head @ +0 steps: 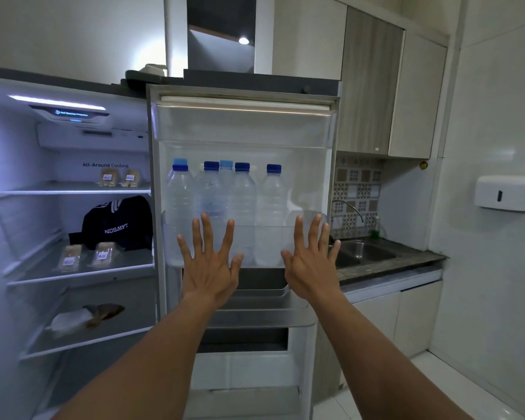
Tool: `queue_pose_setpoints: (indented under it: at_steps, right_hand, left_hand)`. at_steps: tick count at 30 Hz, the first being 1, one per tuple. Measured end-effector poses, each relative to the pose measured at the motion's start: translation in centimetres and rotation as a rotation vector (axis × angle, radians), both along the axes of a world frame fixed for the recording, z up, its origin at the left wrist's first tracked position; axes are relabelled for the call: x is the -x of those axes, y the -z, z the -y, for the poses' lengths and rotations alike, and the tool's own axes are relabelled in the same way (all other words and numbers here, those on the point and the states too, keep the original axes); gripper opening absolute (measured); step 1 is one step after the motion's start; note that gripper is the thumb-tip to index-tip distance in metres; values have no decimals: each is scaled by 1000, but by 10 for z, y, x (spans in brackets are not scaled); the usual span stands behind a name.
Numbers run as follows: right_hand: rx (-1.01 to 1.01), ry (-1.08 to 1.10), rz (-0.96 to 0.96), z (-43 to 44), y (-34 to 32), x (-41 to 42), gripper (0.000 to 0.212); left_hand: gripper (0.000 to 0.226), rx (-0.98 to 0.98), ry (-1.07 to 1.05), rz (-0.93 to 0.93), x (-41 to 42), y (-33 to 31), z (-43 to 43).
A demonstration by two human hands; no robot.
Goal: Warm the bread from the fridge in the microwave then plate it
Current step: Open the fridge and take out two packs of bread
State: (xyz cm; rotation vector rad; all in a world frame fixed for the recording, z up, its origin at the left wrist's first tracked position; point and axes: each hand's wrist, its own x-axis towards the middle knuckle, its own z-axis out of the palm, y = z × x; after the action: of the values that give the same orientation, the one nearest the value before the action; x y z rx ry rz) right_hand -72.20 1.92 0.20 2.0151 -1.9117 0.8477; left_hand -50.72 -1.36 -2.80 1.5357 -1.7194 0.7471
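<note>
The small kitchen held an open fridge point(19, 147) beside a dark counter point(406, 262). The left grip point(209, 268) and right grip point(311, 262) were both released, fingers spread and holding nothing, in front of the door shelf of water bottles point(243, 201). The wrapped bread packets point(70, 259) lay on the middle shelf, well to the left. Reaching left and lifting one packet by its edges, without crushing it, looked the sound move.
</note>
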Motion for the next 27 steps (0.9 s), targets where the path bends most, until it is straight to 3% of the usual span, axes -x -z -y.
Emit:
queue_pose_setpoints:
  at_steps: [7,13,23,27]
  right_hand:
    - [21,-30,-36,-21,-18,-16,73]
    - [127,-132,-102,-45,-42,-64,67]
    - [175,-369,-186,-51,-60,-202,64]
    - [171,-428,-133,-42,-55,-270,64]
  left_hand:
    - [74,-164,9,-13,-3,-19,-26]
    - [68,-117,2,-46,-36,-33,-50]
    - [69,-149,-167,-33,-191,-46,-78]
    - [67,-178,-207,-57,-258,-49,-80]
